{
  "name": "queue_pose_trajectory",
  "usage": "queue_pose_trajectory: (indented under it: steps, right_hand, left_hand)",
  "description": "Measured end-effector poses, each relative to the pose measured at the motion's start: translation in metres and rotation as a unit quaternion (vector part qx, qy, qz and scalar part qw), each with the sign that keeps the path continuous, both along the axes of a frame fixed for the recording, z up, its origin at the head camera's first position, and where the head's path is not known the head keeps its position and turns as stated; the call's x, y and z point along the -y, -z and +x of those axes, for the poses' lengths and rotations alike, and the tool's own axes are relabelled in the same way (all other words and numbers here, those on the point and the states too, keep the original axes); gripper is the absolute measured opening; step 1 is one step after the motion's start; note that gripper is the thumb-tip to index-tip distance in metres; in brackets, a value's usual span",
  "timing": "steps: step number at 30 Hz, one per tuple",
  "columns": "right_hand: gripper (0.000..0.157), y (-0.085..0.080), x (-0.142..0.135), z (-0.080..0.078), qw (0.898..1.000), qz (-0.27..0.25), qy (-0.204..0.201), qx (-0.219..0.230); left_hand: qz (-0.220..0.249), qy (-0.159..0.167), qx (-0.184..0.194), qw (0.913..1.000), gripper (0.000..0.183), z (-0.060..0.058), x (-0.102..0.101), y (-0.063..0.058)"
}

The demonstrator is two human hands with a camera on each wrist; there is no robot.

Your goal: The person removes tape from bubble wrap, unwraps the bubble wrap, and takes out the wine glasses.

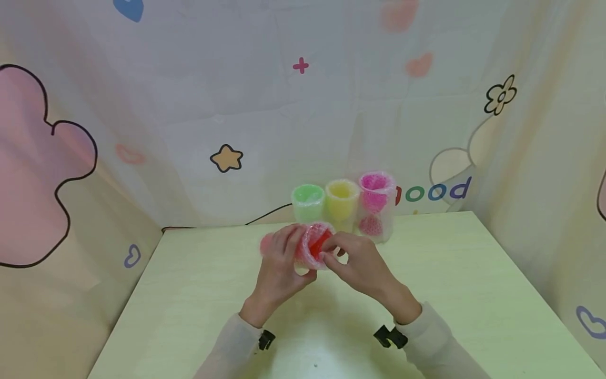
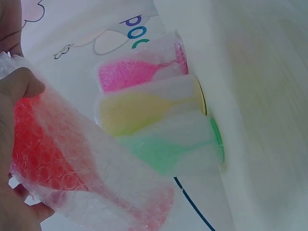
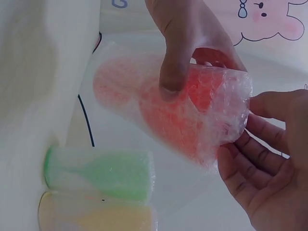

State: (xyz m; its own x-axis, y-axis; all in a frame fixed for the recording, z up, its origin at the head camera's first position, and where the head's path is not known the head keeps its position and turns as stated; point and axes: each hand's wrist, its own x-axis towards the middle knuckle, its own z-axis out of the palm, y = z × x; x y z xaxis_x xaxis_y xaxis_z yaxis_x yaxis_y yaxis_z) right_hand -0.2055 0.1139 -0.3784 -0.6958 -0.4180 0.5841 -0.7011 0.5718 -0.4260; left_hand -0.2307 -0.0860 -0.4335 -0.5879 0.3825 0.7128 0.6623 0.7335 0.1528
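A red goblet (image 2: 43, 149) in bubble wrap (image 3: 231, 103) is held tilted above the table, its bowl end toward my right hand. My left hand (image 1: 281, 263) grips it around the wrapped bowl, thumb on one side and fingers on the other. At the open end of the wrap, my right hand (image 1: 366, 266) pinches the edge with bent fingers. The wrap stands past the bowl there, crumpled around the opening. In the right wrist view the stem and the round foot (image 3: 113, 82) show through the plastic at the far end.
Behind the hands, three more wrapped goblets stand upright in a row on the table (image 1: 189, 295): green (image 1: 309, 202), yellow (image 1: 342, 200) and pink (image 1: 377, 202). A printed curtain (image 1: 265, 105) hangs at the table's back edge, with a dark cord (image 1: 267, 213) before it.
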Motion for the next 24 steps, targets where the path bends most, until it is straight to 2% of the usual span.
queue_pose_trajectory:
  steps: [7,13,18,24]
  right_hand:
    - [0.011,0.0004,0.0019,-0.0012,1.0,0.004,0.012,0.006]
    - [0.016,-0.0017,-0.0001,-0.0012,0.997,0.068,-0.007,0.026]
    - [0.016,-0.0035,-0.0019,-0.0019,0.987,0.145,-0.033,0.056]
    - [0.005,-0.003,-0.0028,-0.0026,0.972,0.203,-0.071,0.097]
  left_hand:
    - [-0.009,-0.007,-0.019,0.9997,0.1,0.0011,-0.0018,0.0001]
    - [-0.021,-0.001,-0.024,0.9995,0.099,0.0017,-0.0005,-0.0001]
    - [-0.047,0.011,-0.028,0.9985,0.092,0.0016,0.0009,-0.0001]
    - [-0.082,0.026,-0.049,0.9951,0.084,0.0022,0.0001,0.0023]
